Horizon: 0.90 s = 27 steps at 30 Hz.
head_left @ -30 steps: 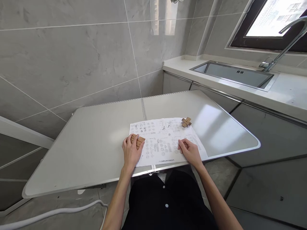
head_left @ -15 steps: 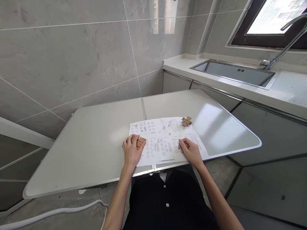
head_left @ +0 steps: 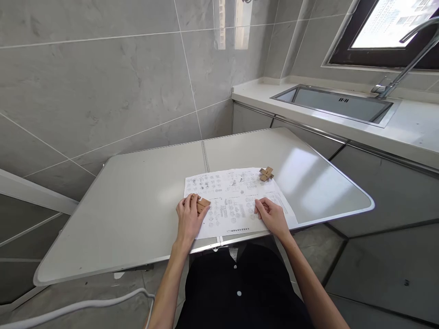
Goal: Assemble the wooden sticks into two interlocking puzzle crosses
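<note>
My left hand [head_left: 189, 218] is curled over flat, light-brown wooden puzzle pieces [head_left: 203, 204] at the left side of a printed sheet [head_left: 236, 225]. Its fingers and thumb grip them from both sides and hide part of them, so their full shape does not show. Lower right on the sheet rests my right hand [head_left: 273, 216], its fingers loosely closed and nothing visible in them. An interlocking wooden burr puzzle [head_left: 266, 173], cross-shaped, sits on the sheet's far right corner. Rows of small diagrams cover the paper.
The sheet lies on a pale folding table [head_left: 137, 205] with a metal-trimmed edge, close to my body. Beyond its right side runs a counter with a sink [head_left: 338, 103] and a faucet [head_left: 391, 89]. A white hose [head_left: 85, 303] hangs at lower left.
The wooden pieces under my left hand have tilted and shifted slightly, with the left fingers moving a little. My right hand and the burr puzzle stay in place.
</note>
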Motion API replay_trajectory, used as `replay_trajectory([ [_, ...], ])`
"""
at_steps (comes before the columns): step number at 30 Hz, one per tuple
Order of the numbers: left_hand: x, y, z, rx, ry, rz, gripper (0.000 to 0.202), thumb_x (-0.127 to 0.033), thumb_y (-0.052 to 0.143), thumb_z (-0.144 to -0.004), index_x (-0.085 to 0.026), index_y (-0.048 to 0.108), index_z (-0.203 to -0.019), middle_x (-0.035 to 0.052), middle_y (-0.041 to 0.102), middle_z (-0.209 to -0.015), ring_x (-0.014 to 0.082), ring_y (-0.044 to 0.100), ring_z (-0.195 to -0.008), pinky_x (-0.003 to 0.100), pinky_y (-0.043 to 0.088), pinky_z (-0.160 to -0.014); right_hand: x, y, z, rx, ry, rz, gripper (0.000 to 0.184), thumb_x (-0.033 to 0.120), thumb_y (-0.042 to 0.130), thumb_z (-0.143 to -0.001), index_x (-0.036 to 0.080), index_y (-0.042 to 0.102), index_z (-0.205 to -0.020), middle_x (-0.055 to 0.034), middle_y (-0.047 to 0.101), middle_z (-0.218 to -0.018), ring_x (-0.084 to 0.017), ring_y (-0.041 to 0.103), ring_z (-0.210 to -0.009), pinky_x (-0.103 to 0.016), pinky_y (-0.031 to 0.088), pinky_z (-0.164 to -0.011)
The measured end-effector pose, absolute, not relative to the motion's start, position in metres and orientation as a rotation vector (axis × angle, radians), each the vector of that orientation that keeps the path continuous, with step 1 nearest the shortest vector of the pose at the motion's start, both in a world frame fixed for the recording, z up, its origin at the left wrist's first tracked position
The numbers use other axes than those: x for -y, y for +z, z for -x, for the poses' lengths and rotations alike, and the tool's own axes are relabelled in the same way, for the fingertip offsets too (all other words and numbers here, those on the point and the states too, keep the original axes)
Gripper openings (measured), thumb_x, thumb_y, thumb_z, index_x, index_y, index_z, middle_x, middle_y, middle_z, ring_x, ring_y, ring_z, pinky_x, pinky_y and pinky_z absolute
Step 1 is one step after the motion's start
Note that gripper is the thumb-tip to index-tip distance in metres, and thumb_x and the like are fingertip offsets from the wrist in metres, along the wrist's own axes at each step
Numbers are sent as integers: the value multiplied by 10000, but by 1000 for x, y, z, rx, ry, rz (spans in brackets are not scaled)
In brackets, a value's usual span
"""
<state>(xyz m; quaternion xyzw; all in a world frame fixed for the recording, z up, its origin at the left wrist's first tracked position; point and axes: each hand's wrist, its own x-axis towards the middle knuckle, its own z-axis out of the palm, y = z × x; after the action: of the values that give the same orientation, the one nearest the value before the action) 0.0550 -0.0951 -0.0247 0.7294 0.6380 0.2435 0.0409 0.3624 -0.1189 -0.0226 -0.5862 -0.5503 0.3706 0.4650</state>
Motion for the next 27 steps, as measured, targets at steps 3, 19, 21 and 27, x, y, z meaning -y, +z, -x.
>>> replay_trajectory([
  [3, 97, -22, -66, -1857, 780, -2232, 665, -586, 564, -1019, -215, 450, -1559, 151, 523, -1564, 377, 429, -1387, 596, 369, -1177, 119, -23, -363, 1354, 908, 1436, 503, 670, 546, -1008, 238, 591, -753, -10, 653, -660, -173, 538, -547, -314, 434, -634],
  [19, 99, -21, -148, -1169, 651, -2499, 838, -570, 649, -974, -249, 289, -1659, 173, 512, -1569, 392, 443, -1434, 593, 402, -1169, 116, -27, -364, 1382, 900, 1417, 532, 721, 517, -995, 240, 581, -778, -22, 676, -679, -173, 548, -535, -308, 466, -624],
  [21, 98, -20, -149, -1096, 639, -2511, 843, -561, 673, -961, -262, 300, -1655, 170, 527, -1555, 386, 459, -1429, 585, 415, -1164, 116, -28, -364, 1379, 907, 1413, 530, 719, 517, -996, 240, 580, -777, -23, 673, -677, -175, 550, -536, -308, 464, -621],
  [27, 97, -14, -145, -1023, 641, -2402, 921, -575, 711, -934, -337, 221, -1677, 143, 497, -1578, 353, 463, -1457, 564, 443, -1168, 116, -26, -365, 1403, 909, 1428, 494, 667, 518, -1015, 237, 586, -780, -24, 679, -693, -175, 549, -553, -314, 460, -628],
])
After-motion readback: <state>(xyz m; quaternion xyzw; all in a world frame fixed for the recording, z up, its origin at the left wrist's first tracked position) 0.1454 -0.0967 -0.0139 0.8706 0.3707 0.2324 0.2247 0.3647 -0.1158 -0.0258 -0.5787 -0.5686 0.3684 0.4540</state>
